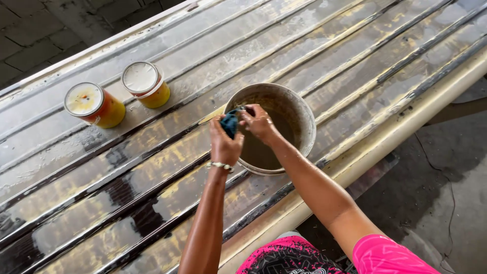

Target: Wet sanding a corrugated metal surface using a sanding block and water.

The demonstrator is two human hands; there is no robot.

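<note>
1. head view: both hands meet over the near-left rim of a metal bucket [304, 119] that holds brown murky water.
2. left hand [224, 144] is closed in a fist round a dark blue cloth [231, 122]; a light bracelet [220, 165] sits on that wrist.
3. right hand [259, 123] has fingers curled and pinching the other end of the cloth, so both hands grip it, neither is open.
4. cloth sits bunched between the two hands, just above the bucket rim, over the water, not dipped in as far as i can see.
5. looks like a wringing step; judgement: to do it well keep the cloth over the bucket mouth so drips fall inside, twist the hands in opposite directions, hold the grip tight.
6. bucket stands on a wet ribbed metal sheet [127, 167], near its front edge; judgement: pressing down on the rim could tip or slide it on the slick surface.
7. two yellow paint cans [94, 104] [146, 83] with pale lids stand well apart to the left, untouched.
8. pink sleeve [390, 256] at bottom right.
</note>
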